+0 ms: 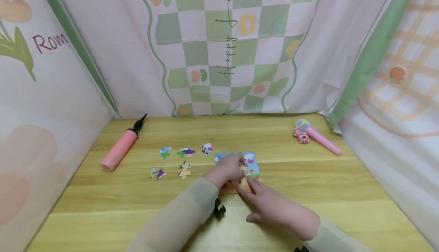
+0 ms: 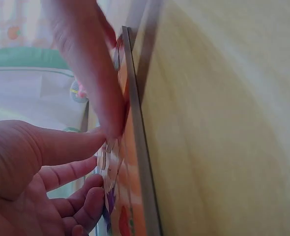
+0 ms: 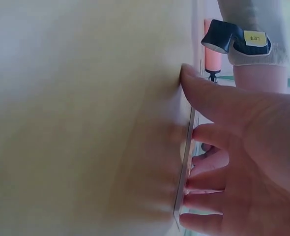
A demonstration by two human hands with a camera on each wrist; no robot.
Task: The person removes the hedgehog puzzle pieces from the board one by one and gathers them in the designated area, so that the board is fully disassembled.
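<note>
A thin jigsaw puzzle board (image 1: pixel 252 162) with a blue-sky and flower picture lies on the wooden table. My left hand (image 1: pixel 229 169) is over its middle, and in the left wrist view the thumb and fingertips pinch a puzzle piece (image 2: pixel 104 160) against the board's face. My right hand (image 1: pixel 274 205) spreads its fingers over the near right part of the board. In the right wrist view its fingertips (image 3: pixel 196 200) press on the board by the edge, while the thumb (image 3: pixel 189 73) reaches the tabletop. The hands hide much of the picture.
Several loose puzzle pieces, among them a cream one (image 1: pixel 184 171) and a purple one (image 1: pixel 186 152), lie left of the board. A pink hand pump (image 1: pixel 120 149) lies at the far left. At the back right is a pink toy microphone (image 1: pixel 320 139) with a small figure (image 1: pixel 302 136).
</note>
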